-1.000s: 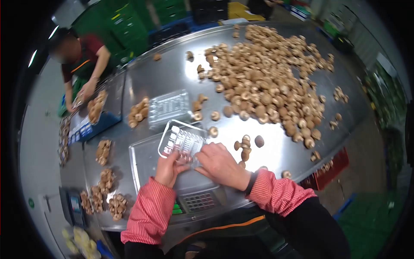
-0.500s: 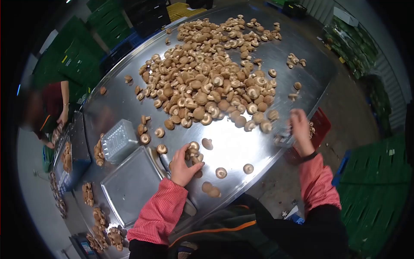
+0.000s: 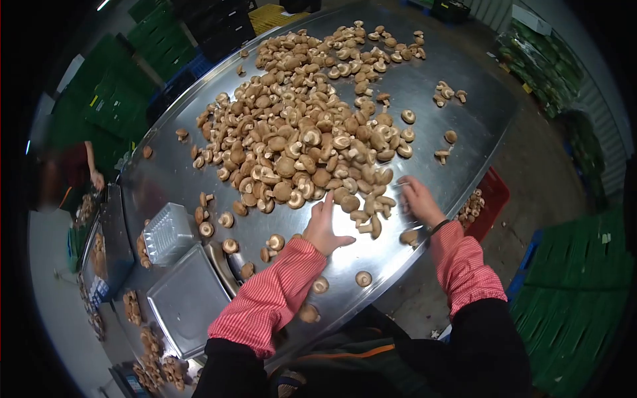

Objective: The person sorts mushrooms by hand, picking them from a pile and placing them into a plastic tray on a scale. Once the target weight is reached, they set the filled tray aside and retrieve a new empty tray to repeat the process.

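Note:
A large heap of brown shiitake mushrooms (image 3: 285, 126) covers the middle of the steel table (image 3: 464, 99). My left hand (image 3: 325, 229) is at the heap's near edge, thumb and fingers spread, with nothing visible in its grasp. Just right of it, several shiitake mushrooms (image 3: 368, 212) lie in a loose strip towards the near edge, some smeared by motion. My right hand (image 3: 418, 200) is on the far side of this strip, fingers apart and slightly bent. A single mushroom (image 3: 409, 237) lies below its wrist, and another one (image 3: 363, 278) sits nearer the front edge.
A clear plastic punnet (image 3: 169, 232) and a metal tray (image 3: 189, 298) stand at the left. Beyond the right edge is a red crate (image 3: 490, 202) with mushrooms inside. Green crates (image 3: 577, 292) are stacked at the right. A co-worker's hand (image 3: 97, 180) shows at far left.
My right hand has come left from the table edge to the heap. My left hand has moved right and away from me, off the small mushroom group. Some mushrooms have shifted towards the near edge.

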### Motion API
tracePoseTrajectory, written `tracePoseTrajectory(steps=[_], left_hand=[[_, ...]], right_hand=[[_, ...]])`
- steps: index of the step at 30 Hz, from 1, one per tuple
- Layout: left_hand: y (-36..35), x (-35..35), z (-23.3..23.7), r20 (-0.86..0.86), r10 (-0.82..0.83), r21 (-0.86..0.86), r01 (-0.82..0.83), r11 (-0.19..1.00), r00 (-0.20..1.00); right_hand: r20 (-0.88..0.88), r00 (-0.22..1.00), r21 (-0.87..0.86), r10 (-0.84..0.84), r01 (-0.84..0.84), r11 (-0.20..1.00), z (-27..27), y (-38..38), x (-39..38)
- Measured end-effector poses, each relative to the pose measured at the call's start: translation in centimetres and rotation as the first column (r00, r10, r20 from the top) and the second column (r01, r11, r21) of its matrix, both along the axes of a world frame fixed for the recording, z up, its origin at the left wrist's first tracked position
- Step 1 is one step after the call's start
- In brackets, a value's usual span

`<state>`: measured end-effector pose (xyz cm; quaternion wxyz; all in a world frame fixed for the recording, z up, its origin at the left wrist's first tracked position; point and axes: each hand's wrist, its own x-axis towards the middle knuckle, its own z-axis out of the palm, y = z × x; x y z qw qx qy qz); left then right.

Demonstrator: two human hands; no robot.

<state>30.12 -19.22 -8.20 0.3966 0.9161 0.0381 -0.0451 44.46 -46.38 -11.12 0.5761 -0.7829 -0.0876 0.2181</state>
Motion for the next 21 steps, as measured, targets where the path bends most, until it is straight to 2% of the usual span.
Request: tracePoseTrajectory(steps=[3,6,7,9,11,12,13,15,18,19,21], left_hand=[[-1.0,0.8,-0.2,-0.086,0.03,0.053,-0.026,0.998,0.996],[-1.6,0.3,-0.3,-0.099,0.122,-0.017,-0.124,0.992,0.988],[-1.8,-0.4,-0.7,-0.006,0.155,-0.002,-0.155,0.988,0.988],[-2.1,-1.3,-0.6,0.034,0.22,-0.058,-0.218,0.974,0.975],[-2.4,-2.4,-0.2,0.056,0.291,-0.119,-0.283,0.952,0.955],[-2.5,-2.9,-0.2,0.105,0.284,-0.091,-0.275,0.957,0.953],[-2.5,-3.6,-0.3,0.154,0.277,-0.061,-0.271,0.961,0.948],[-2.6,-5.1,0.3,0.232,0.262,0.013,-0.272,0.962,0.937],[-2.2,-7.0,2.5,0.098,0.192,0.24,-0.21,0.948,0.977],[-1.7,-7.5,2.6,0.109,0.176,0.258,-0.199,0.946,0.978],[-0.3,-8.3,3.9,0.113,0.236,0.062,-0.244,0.968,0.965]], right_hand=[[0.075,0.997,-0.019,-0.022,0.024,1.0,-1.2,3.8,-3.2],[-0.087,0.995,0.013,-0.041,0.042,0.999,-1.7,6.6,-5.8],[-0.16,0.985,0.068,-0.057,0.068,0.995,-1.4,7.3,-6.4],[-0.307,0.949,0.17,-0.078,0.135,0.976,-0.7,8.5,-7.5],[-0.278,0.954,0.344,-0.112,0.208,0.916,-2.4,9.7,-8.8],[-0.262,0.956,0.43,-0.129,0.235,0.872,-2.3,10.5,-9.4],[-0.381,0.917,0.425,-0.117,0.286,0.858,-1.9,10.6,-10.3],[-0.396,0.906,0.449,-0.148,0.332,0.83,-1.8,11.6,-11.9],[-0.403,0.9,0.465,-0.165,0.357,0.81,-1.6,12.7,-13.5],[-0.411,0.897,0.47,-0.163,0.362,0.805,-1.5,12.8,-13.9],[-0.434,0.888,0.501,-0.153,0.379,0.778,-0.4,13.2,-14.6]])
